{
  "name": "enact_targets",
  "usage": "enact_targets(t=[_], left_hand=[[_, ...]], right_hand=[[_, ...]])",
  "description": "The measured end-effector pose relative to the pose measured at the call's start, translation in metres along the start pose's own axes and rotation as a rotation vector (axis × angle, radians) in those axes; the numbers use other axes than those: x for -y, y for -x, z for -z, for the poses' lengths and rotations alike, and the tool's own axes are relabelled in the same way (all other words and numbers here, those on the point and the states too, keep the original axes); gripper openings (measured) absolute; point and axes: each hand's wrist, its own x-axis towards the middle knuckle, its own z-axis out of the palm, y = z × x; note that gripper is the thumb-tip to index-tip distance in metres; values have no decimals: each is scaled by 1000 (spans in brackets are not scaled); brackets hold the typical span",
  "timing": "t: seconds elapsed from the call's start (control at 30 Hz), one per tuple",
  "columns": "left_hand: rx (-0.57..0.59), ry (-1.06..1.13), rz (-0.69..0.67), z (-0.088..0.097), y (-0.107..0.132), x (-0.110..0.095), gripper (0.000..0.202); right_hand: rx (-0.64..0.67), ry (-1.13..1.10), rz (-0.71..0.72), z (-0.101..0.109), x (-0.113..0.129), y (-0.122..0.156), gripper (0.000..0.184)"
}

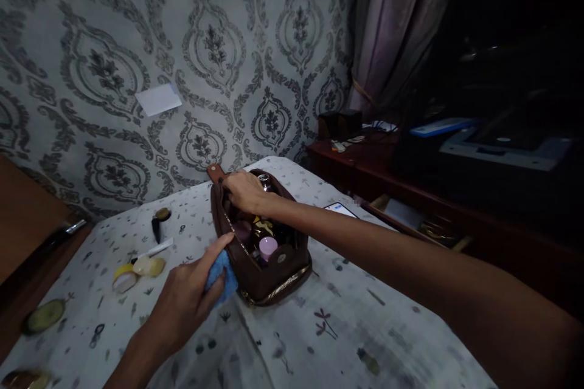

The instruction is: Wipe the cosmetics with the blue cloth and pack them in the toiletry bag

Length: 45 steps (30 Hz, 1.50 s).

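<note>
A dark brown zippered cosmetic bag lies with its top unzipped on a patterned sheet. My left hand grips a bright blue cloth and presses it to the bag's left side, the index finger touching the rim. Over the bag's far end, my right hand reaches inside; its fingertips are hidden, so whether it grasps anything is unclear. Inside the bag sit a pink-lidded container, something gold and shiny and a clear-topped bottle. A brown strap sticks out at the far end.
Left on the sheet lie a black-handled brush, a white tube, yellow-and-white containers and a greenish oval item. A phone lies right of the bag, near an open drawer. The patterned wall rises behind.
</note>
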Motion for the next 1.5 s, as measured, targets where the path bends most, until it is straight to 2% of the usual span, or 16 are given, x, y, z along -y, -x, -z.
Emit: enact_targets(t=[0.23,0.3,0.37,0.5,0.57,0.7,0.8,0.93,1.0,1.1,1.17,1.27,1.37,1.5], left_hand=[[55,45,76,1,7,-9,58],[48,46,113,-4,17,-5,60],[50,35,159,-10,28,4,59],[79,-12,235,-16,53,29,43],[71,-65,302,-13,65,44,38],[10,-252,534,3,95,77,30],[-83,-335,711,24,124,106,30],[-187,-432,938,48,173,145,26],[-202,-430,1018,52,196,159,24],[-187,-370,1050,47,218,169,21],[-187,-335,1034,39,221,169,20],[-199,-286,992,26,212,160,19],[-194,-203,926,12,193,146,15],[-211,-88,795,-11,161,123,12]], right_hand=[[-47,-33,32,12,8,21,23],[-120,-46,66,12,12,31,22],[-212,-46,104,10,16,43,24],[-353,-112,214,2,26,67,24],[-400,-149,288,-3,33,78,24],[-472,-262,495,-17,53,103,23],[-433,-376,600,-30,69,121,18],[-321,-491,640,-52,88,136,18],[-268,-542,632,-65,96,137,19],[-167,-594,596,-84,110,135,18],[-94,-627,587,-96,120,133,17],[-10,-682,595,-111,134,131,18],[2,-742,568,-126,142,133,17],[-21,-790,475,-147,141,139,21]])
